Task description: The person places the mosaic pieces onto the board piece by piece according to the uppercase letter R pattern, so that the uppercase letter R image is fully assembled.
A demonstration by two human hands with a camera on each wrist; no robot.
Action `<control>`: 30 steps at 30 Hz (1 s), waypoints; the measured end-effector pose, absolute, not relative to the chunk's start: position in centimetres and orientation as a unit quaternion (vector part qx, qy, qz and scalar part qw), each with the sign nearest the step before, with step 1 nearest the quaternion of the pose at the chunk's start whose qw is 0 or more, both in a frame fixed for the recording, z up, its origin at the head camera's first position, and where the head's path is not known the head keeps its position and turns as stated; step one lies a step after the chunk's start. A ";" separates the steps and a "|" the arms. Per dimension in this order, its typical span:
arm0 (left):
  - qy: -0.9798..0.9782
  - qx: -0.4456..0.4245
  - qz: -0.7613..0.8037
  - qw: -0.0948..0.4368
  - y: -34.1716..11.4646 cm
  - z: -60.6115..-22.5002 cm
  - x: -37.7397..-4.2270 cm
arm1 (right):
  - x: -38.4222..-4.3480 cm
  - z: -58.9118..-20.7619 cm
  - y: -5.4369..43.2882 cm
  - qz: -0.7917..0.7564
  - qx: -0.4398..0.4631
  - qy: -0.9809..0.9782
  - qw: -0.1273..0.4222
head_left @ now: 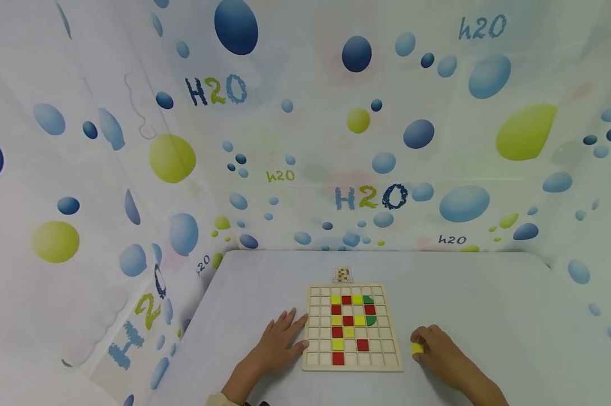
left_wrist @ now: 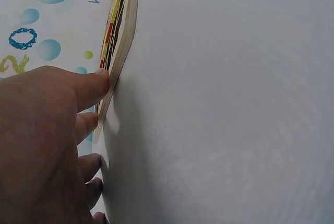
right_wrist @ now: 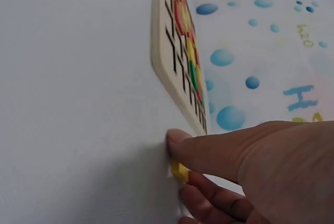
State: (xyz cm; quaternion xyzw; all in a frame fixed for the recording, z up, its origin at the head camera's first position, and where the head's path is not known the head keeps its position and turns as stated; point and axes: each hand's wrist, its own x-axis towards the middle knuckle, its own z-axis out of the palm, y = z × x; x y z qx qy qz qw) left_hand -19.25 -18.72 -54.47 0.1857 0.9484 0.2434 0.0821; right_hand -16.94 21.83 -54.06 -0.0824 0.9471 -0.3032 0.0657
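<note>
A wooden grid board (head_left: 318, 357) lies on the white table, with red and yellow square tiles and two green rounded tiles set in its cells. Along its left edge rests my left hand (head_left: 280, 345), fingers spread and fairly straight, with thumb and forefinger touching the board's side. In the left wrist view the thumb (left_wrist: 94, 85) lies against the wooden rim. To the right of the board, my right hand (head_left: 439, 352) pinches a yellow square tile (head_left: 417, 348) between thumb and fingers, low over the table. The right wrist view shows that yellow tile (right_wrist: 180, 171) just below the thumb.
Behind the board's far edge lies a small pattern card (head_left: 343, 274) with a grid print. The white table (head_left: 255, 282) reaches back to a curtain (head_left: 305, 141) printed with bubbles and H2O lettering, which also hangs at both sides.
</note>
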 end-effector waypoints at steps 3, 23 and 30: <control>0.950 0.184 0.241 0.082 -18.7 -54.6 -19.3 | -17.0 -54.5 22.2 -0.309 -0.099 0.945 0.044; 0.950 0.182 0.241 0.079 -18.6 -54.6 -19.2 | -18.3 -55.1 20.1 -0.326 -0.075 0.942 0.013; 0.950 0.180 0.242 0.078 -18.4 -54.3 -19.1 | -17.4 -54.4 17.3 -0.336 -0.103 0.935 0.042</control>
